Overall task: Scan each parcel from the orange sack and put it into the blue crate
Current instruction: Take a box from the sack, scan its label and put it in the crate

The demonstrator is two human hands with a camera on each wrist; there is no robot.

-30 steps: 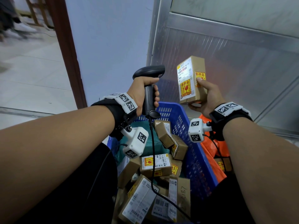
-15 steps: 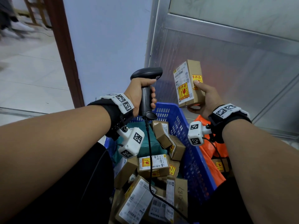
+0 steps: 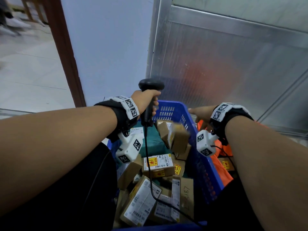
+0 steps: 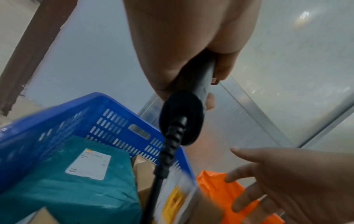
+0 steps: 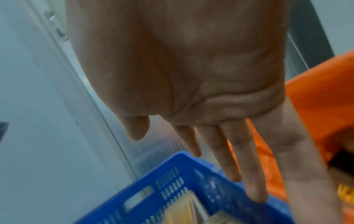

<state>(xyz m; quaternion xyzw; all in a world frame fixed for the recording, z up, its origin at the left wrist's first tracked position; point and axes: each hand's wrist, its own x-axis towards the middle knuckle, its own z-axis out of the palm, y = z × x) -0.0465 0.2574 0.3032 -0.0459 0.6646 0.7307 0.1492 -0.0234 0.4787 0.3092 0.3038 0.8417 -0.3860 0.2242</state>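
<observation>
My left hand (image 3: 146, 102) grips the handle of a black barcode scanner (image 3: 150, 85) above the far left of the blue crate (image 3: 171, 108); the scanner's cable (image 3: 150, 172) trails down over the parcels. My right hand (image 3: 199, 113) is open with straight fingers (image 5: 220, 150) over the crate's right rim, holding nothing. A small brown parcel (image 3: 178, 137) with a white label, blurred, is in the air just inside the crate, apart from both hands. The orange sack (image 3: 220, 165) lies right of the crate, with a parcel (image 3: 225, 164) showing in it.
The crate holds several brown parcels (image 3: 157, 164) and a teal one (image 4: 67, 181). A ribbed metal panel (image 3: 233, 64) stands right behind the crate and a pale wall (image 3: 108, 47) with a brown door frame (image 3: 63, 47) to the left. Tiled floor lies beyond the frame.
My right hand let go of the parcel it held up by the scanner and dropped to the crate's rim. The parcel has come down into the crate. The scanner sank a little.
</observation>
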